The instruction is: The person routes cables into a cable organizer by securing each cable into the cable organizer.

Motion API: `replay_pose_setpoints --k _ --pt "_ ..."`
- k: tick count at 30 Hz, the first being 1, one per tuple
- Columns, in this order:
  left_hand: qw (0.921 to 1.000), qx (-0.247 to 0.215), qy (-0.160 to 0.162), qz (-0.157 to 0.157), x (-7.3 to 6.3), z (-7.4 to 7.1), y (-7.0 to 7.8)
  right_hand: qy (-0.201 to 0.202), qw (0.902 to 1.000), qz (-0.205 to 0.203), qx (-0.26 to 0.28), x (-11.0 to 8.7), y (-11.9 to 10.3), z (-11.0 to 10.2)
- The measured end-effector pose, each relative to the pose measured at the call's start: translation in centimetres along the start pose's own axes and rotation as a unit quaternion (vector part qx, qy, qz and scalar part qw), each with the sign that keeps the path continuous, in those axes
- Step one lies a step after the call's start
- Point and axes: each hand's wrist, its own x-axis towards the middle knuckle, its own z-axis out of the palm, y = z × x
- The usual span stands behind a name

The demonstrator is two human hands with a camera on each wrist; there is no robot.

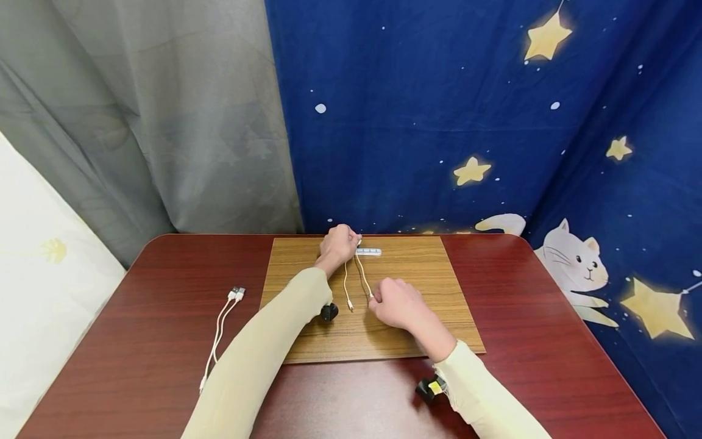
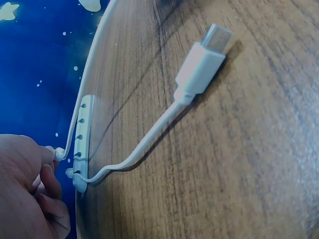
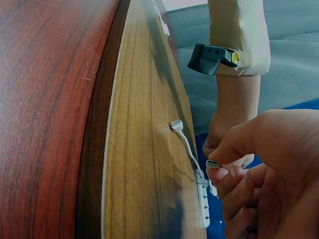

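A white cable holder (image 1: 368,252) with several slots sits at the far edge of the wood-grain board. One white charging cable (image 2: 144,144) runs through the end slot of the holder, its connector (image 2: 199,69) lying on the board. Just beyond the holder, my left hand (image 1: 339,242) pinches a second white charging cable (image 2: 85,82) between thumb and fingers. Closer to me, my right hand (image 1: 399,303) grips the connector (image 3: 213,163) of that second cable, which stretches between both hands. In the left wrist view this cable passes over the holder's slots, apparently outside them.
The wood-grain board (image 1: 428,317) lies on a dark red table (image 1: 164,317). Left of the board are white cables (image 1: 219,323) with USB plugs. Curtains (image 1: 395,122) hang behind the far table edge. Black wrist cameras (image 1: 329,312) are strapped to both forearms.
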Motion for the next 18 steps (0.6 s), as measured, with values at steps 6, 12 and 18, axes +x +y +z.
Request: replay_pose_setpoints --k 6,12,18 --pt "0.9998 0.016 -0.008 -0.007 0.16 0.31 0.00 0.001 1.0000 0.007 0.006 0.07 0.19 -0.19" --pt "0.9997 0.021 -0.005 -0.008 0.17 0.56 0.04 0.002 0.9998 0.018 0.004 0.08 0.30 -0.28" --pt "0.9998 0.018 -0.001 -0.002 0.17 0.78 -0.09 -0.003 0.9999 0.010 -0.005 0.08 0.28 0.15"
